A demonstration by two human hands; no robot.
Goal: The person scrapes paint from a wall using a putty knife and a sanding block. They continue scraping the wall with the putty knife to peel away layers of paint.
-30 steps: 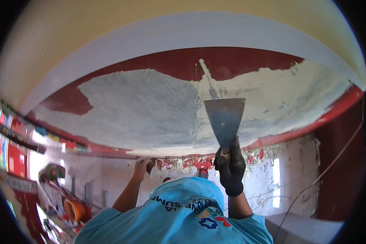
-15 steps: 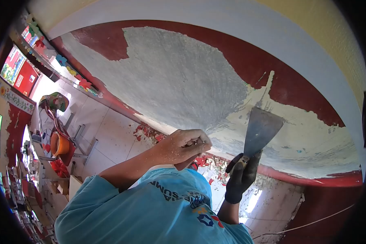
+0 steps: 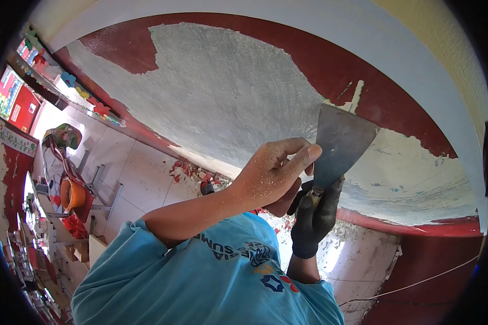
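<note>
My right hand [image 3: 315, 219], in a dark glove, is closed round the handle of a wide-bladed scraper [image 3: 341, 143], its blade pointing up in front of the wall [image 3: 238, 81]. My bare left hand [image 3: 276, 170], dusted with pale specks, is beside the blade's left edge. Its fingers are curled, and the thumb tip overlaps that edge in view; whether it touches cannot be told. A brownish shape shows under the curled fingers, too hidden to name. The wall has a large bare grey patch bordered by red paint [image 3: 331, 54], with cream-coloured areas at the right.
Red and pale paint flakes [image 3: 192, 176] lie on the tiled floor [image 3: 146, 189] along the wall's foot. At the left are an orange pot [image 3: 69, 194], a camouflage cap [image 3: 63, 136] and metal-legged furniture. A thin cable [image 3: 412, 292] runs at the lower right.
My left hand has moved up and right to the scraper blade, its thumb now extended. The scraper has come up slightly and left with my right hand. The view has shifted a little.
</note>
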